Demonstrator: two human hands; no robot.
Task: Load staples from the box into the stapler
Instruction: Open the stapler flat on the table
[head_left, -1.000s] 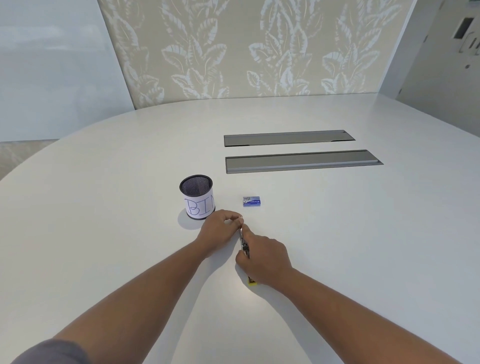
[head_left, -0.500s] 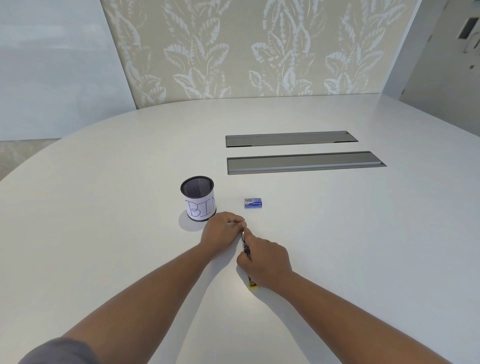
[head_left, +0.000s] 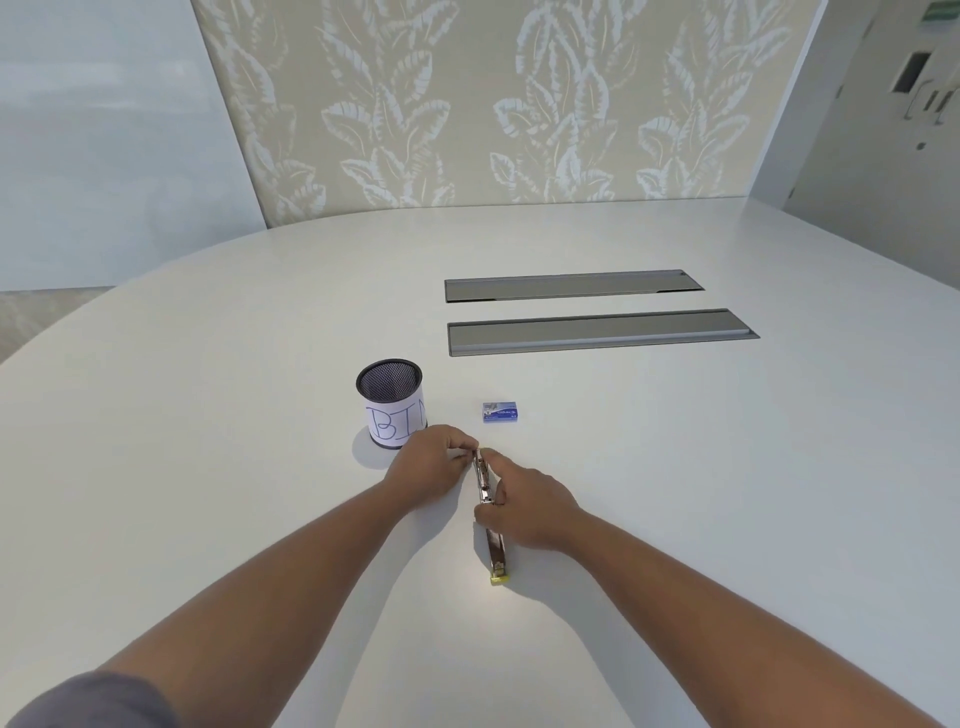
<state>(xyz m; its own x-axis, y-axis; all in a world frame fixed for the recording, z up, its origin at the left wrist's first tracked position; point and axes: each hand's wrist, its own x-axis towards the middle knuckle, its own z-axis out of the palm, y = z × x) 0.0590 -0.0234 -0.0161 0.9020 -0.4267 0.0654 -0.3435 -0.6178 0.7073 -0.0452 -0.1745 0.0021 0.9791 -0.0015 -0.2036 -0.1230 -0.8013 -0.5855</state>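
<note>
Two grey panels (head_left: 582, 312) lie flush in the wide white table (head_left: 208, 415), before a leaf-patterned wall (head_left: 493, 104). From left: mesh cup (head_left: 390, 402), left hand (head_left: 431, 462) pinching the stapler (head_left: 488, 509) at its far tip — right hand (head_left: 530, 509) gripping its middle. It lies lengthwise away from the person, yellow end nearest. The staple box (head_left: 500, 411) sits just beyond.

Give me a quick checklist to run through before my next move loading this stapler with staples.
1. Stapler held steady: ok, right hand grips its middle.
2. Stapler's far end under control: ok, left hand pinches the tip.
3. Staple channel open: cannot tell, fingers hide it.
4. Staple box within reach: ok, it lies just beyond the hands.
5. Staple box opened: not ok, it looks closed.
6. Space beside the left hand: ok, though the mesh cup stands close.
</note>
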